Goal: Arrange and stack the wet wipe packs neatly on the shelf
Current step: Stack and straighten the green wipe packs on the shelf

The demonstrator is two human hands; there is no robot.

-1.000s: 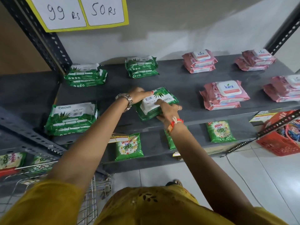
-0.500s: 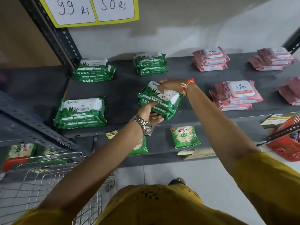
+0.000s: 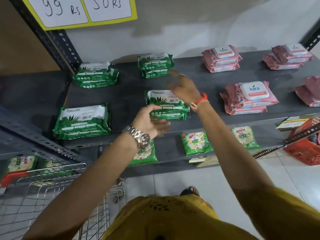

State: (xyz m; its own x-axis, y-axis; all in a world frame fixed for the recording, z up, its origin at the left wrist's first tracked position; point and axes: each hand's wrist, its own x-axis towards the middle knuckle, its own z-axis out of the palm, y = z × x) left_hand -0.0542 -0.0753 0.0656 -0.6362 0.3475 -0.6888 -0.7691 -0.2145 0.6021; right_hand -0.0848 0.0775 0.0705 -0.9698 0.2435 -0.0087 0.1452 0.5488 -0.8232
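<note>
Two green packs [image 3: 167, 105] sit stacked mid-shelf [image 3: 128, 99]. Left hand [image 3: 149, 121], spread, hovers at their 7 o'clock; right hand [image 3: 184, 89], spread, at 1 o'clock. Risk: a brush skews the stack.

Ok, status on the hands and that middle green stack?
Left hand open, at the front edge of the green stack. Right hand open, blurred, above it. Stack resting on shelf. Nothing in the way.

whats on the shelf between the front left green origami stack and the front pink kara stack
In the head view, one green Origami stack lies between the front left green stack and the front Kara stack, with both hands open around it.
</note>
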